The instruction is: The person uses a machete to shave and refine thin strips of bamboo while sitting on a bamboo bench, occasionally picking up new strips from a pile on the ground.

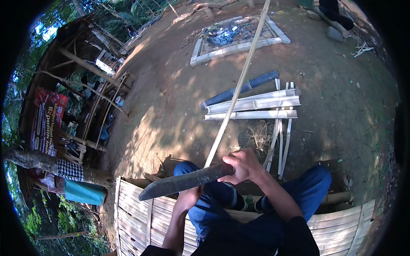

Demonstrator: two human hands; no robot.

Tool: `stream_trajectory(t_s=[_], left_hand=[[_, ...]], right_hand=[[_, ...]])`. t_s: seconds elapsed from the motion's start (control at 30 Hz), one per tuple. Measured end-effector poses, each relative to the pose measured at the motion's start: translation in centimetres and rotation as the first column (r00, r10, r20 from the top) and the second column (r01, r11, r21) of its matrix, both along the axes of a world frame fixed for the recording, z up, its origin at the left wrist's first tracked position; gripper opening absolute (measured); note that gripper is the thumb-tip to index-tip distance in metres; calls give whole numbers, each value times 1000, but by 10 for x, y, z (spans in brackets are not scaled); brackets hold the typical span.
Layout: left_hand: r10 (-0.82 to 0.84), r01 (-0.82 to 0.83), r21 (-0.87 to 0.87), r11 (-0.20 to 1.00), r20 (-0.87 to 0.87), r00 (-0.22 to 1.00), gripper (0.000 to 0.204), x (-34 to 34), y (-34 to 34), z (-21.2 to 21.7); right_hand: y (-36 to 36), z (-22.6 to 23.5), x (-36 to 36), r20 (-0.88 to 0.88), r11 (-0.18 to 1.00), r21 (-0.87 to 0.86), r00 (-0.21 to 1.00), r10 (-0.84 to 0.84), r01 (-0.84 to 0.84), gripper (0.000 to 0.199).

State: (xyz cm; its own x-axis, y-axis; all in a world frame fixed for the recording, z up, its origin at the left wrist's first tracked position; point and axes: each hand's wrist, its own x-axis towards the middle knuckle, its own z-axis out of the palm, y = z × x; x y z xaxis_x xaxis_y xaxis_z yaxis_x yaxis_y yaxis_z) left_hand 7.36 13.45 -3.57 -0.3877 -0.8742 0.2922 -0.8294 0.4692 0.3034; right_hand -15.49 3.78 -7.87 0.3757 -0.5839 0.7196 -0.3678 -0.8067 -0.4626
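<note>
My right hand is closed round the handle of a machete. Its broad dark blade lies across in front of me, tip to the left, above my lap. Below the blade is my left hand, its fingers partly hidden by the metal. It appears closed on the near end of a long, pale bamboo strip. That strip slants up and away to the far top edge of the view. Where it meets the blade, the strip passes behind it, so I cannot tell whether the two touch.
I sit on a slatted bamboo bench, knees apart. Ahead on the dirt lie split bamboo pieces, a dark bamboo pole and thin strips. Farther off is a block-edged fire pit. A bamboo shelter with a red banner stands left.
</note>
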Motion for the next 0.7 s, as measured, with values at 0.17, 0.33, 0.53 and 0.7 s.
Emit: stream_trajectory(t_s=[0.17,0.33,0.53,0.7], left_hand=[[-1,15,86,996,-154,988,7,-4,-6,12],[370,-36,537,843,-531,762,42,-16,-7,32],[528,7,695,719,-553,645,38,-16,-3,36],[535,22,725,689,-527,660,39,-25,6,22]], right_hand=[[-10,-1,-17,-66,996,3,994,-88,88,63],[-4,3,-9,-60,987,15,985,-160,162,64],[7,7,-3,-45,993,63,994,-100,103,61],[12,17,4,-53,998,22,996,-65,67,58]])
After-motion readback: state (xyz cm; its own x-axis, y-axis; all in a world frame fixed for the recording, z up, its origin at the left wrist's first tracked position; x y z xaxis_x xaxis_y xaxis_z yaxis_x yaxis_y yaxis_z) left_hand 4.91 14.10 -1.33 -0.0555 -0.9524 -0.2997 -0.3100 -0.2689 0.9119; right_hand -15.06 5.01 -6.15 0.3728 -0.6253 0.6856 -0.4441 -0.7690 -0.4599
